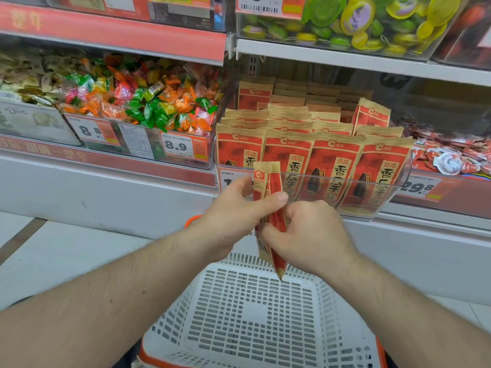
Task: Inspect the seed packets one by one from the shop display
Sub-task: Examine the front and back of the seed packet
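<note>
A red and tan seed packet (268, 181) stands edge-on between my two hands, in front of the display. My left hand (233, 213) grips it from the left, thumb across its front. My right hand (310, 235) pinches its lower part from the right. The packet's bottom tip hangs over the white basket (239, 309). Behind my hands, several matching red seed packets (332, 168) stand in rows inside a clear plastic display bin (393, 187) on the shelf.
A bin of colourful wrapped sweets (148, 104) sits to the left with price tags (183, 147). Red and white small packs (451, 155) lie to the right. A shelf above holds green and yellow items (358, 22). The white freezer front (106, 197) runs below.
</note>
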